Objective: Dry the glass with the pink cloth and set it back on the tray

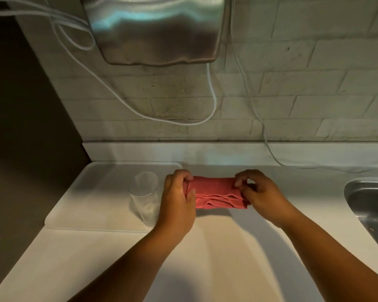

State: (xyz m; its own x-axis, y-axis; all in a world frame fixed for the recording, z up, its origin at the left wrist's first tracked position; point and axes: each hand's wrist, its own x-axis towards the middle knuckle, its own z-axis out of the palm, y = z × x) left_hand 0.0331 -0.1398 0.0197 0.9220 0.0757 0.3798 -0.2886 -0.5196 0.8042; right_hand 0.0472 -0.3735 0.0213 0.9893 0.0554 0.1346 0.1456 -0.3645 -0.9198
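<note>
A clear drinking glass (145, 198) stands upright on the right part of a white tray (90, 192). Just right of the tray, a folded pink cloth (216, 194) is held over the white counter between both hands. My left hand (179, 199) grips the cloth's left end, close beside the glass but apart from it. My right hand (260, 192) pinches the cloth's right end with thumb and fingers. The cloth's ends are hidden inside the hands.
A steel sink (371, 205) lies at the right edge of the counter (205, 258). A metal appliance (157, 29) hangs on the brick wall above, with white cables (212, 101) drooping down toward the counter's back ledge. A dark panel borders the left.
</note>
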